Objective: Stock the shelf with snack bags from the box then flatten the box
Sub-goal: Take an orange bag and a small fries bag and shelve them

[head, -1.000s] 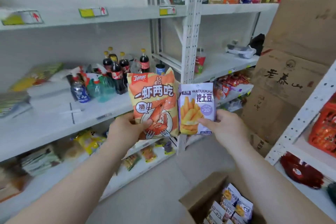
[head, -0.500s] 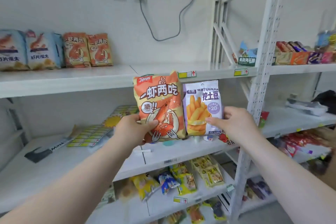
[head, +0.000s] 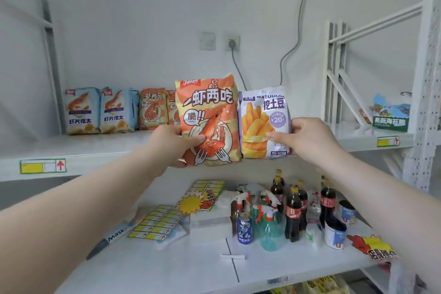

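My left hand [head: 175,144] grips an orange shrimp-snack bag [head: 207,112] by its lower left side. My right hand [head: 307,139] holds a smaller purple fries bag [head: 263,124] by its right edge. Both bags are upright, side by side, raised in front of the upper white shelf [head: 114,148]. On that shelf stand two blue shrimp-chip bags [head: 100,111] and, to their right, orange bags [head: 152,110] like mine, partly hidden by the held one. The box is out of view.
The lower shelf [head: 186,267] carries cola bottles [head: 292,212], green spray bottles [head: 265,219], a Pepsi can [head: 244,228], cups, label sheets [head: 162,222] and a mask pack. A green carton [head: 390,118] sits on the upper shelf's right end. A cable hangs from a wall socket [head: 231,43].
Both hands have lifted the two bags from waist height up to the upper shelf's level. My view has swung left and upward, away from the box on the floor.
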